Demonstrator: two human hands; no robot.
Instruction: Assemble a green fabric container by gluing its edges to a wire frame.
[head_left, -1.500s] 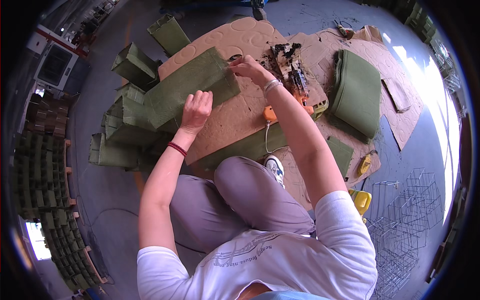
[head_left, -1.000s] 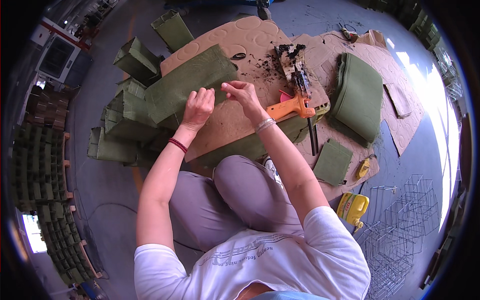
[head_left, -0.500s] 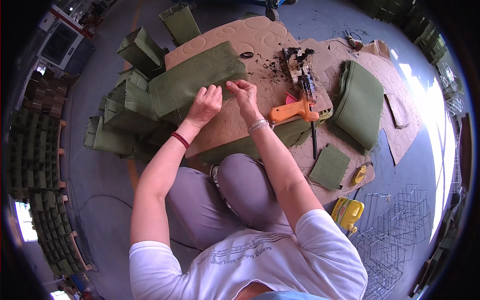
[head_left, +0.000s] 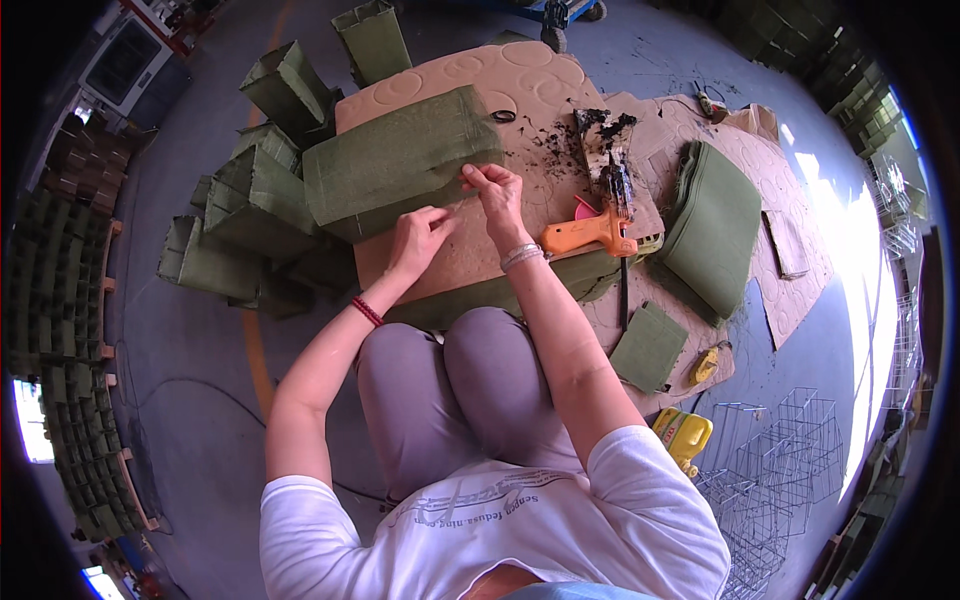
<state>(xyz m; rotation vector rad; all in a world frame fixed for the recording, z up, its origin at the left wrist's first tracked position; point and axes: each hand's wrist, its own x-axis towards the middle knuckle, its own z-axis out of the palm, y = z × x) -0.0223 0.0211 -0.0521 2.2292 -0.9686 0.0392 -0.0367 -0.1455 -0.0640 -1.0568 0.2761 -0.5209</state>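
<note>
A green fabric box (head_left: 395,160) lies on its side on a cardboard-covered work surface (head_left: 480,240), its open end toward the right. At that end my right hand (head_left: 497,200) pinches the near edge of the fabric between thumb and forefinger. Nearer to me, my left hand (head_left: 418,245) hovers just off the box's near side. Its fingers are half bent, with a gap between thumb and forefinger, and nothing shows in them. An orange glue gun (head_left: 580,235) rests to the right of my right hand.
Several green boxes (head_left: 255,195) stand to the left. Dark glue crumbs surround a smeared board (head_left: 600,140) beyond the glue gun. A stack of green fabric (head_left: 712,235), a small green piece (head_left: 650,347), a yellow jug (head_left: 683,435) and wire frames (head_left: 770,470) are on the right.
My left hand has come away from the box edge and moved down toward me, its fingers loosening. My right hand stays at the box's right end.
</note>
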